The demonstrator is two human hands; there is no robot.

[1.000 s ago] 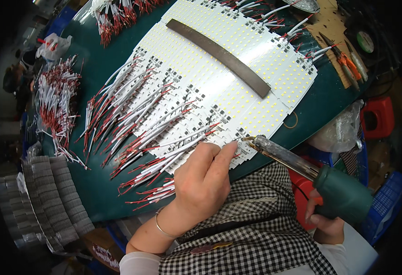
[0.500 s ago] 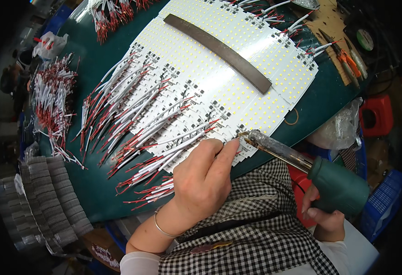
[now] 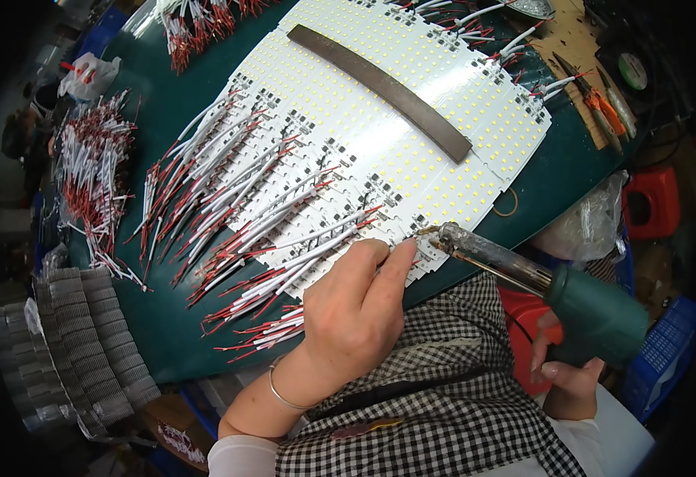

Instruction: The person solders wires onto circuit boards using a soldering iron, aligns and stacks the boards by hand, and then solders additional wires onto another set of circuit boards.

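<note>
Left hand (image 3: 352,310) was at the near edge of the white circuit boards (image 3: 443,195), which lay in an overlapping spread on the green tabletop (image 3: 554,191). Its fingers were curled inward with the tips bunched low at the board edge; whether they were closed on a wire could not be told, the contact being hidden. Right hand (image 3: 572,387) was wrapped around the green handle of the soldering iron (image 3: 594,314), thumb and fingers closed on it. Iron's barrel slanted up and leftward, its tip just beside the left fingertips; contact with the board could not be confirmed. White wires with red ends (image 3: 284,282) fanned out from the boards' left side, some of them beside the left hand. A dark curved bar (image 3: 385,81) lay across the boards. A loose wire bundle (image 3: 94,175) lay at the table's left, ribbed grey parts (image 3: 98,342) stood nearer the person, and orange-handled pliers (image 3: 602,111) lay at far right.
</note>
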